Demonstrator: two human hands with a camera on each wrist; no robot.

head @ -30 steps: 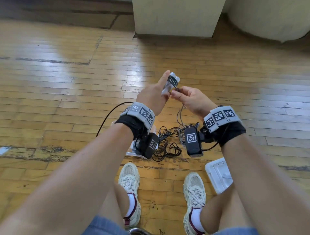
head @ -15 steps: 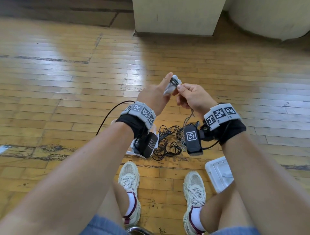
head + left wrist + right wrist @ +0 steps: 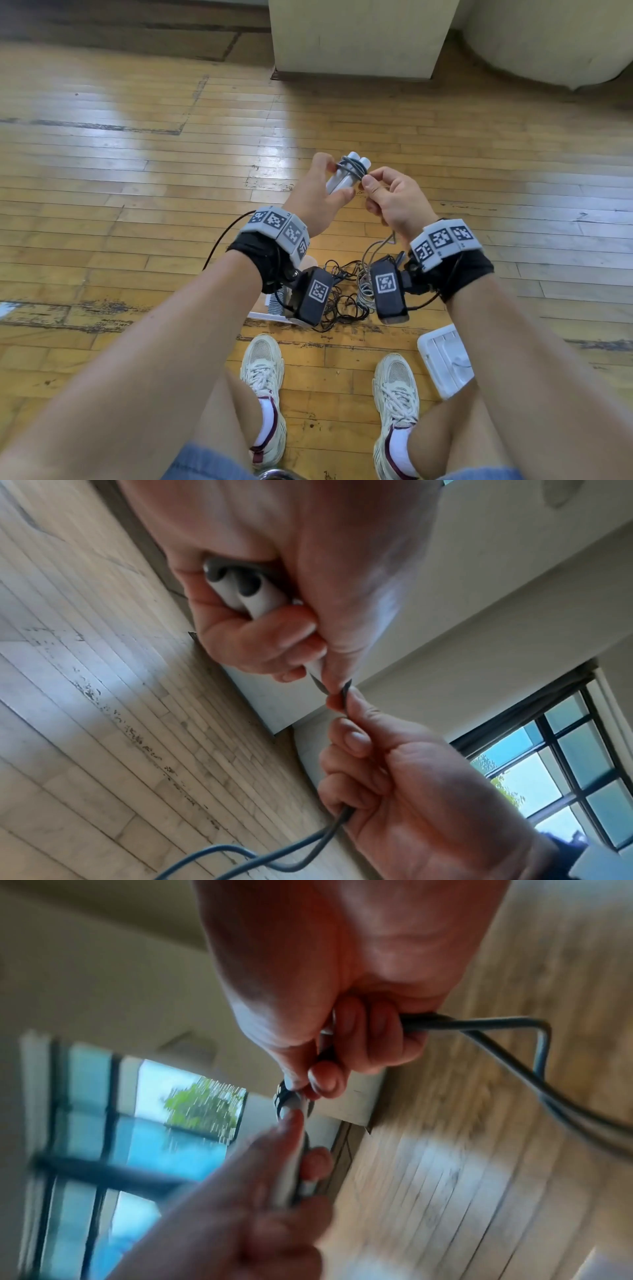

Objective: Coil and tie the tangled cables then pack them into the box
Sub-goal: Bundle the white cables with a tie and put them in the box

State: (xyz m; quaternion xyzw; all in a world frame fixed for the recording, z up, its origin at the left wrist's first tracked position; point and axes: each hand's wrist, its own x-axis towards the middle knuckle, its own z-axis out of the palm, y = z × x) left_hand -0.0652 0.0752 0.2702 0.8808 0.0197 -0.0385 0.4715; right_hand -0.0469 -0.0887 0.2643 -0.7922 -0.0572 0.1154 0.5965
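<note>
Nearest: two pale sneakers (image 3: 263, 387) planted on the wooden floor (image 3: 102, 192), knees in denim shorts at the bottom edge.
Near right: white box (image 3: 442, 356) flat on the floor, just right of the right sneaker, partly hidden by the right forearm.
Middle floor: tangled cables (image 3: 342, 294) piled beyond the toes, dark and grey strands mixed, partly hidden behind the wrist cameras; second white piece (image 3: 274, 308) under the pile's left edge, kind unclear.
Left hand (image 3: 318, 202): clenched around two white cylindrical handles (image 3: 346, 171) held side by side, raised above the pile.
Right hand (image 3: 394, 202): thumb and forefinger pinching the grey cable (image 3: 329, 834) right against the handles' far end, other fingers curled round the same cable.
Cable path: several turns wound round the handles, loose length hanging from the right palm toward the pile.
Far: pale cabinet base (image 3: 356, 37) and a rounded pale shape (image 3: 548, 41) at the floor's far edge.
</note>
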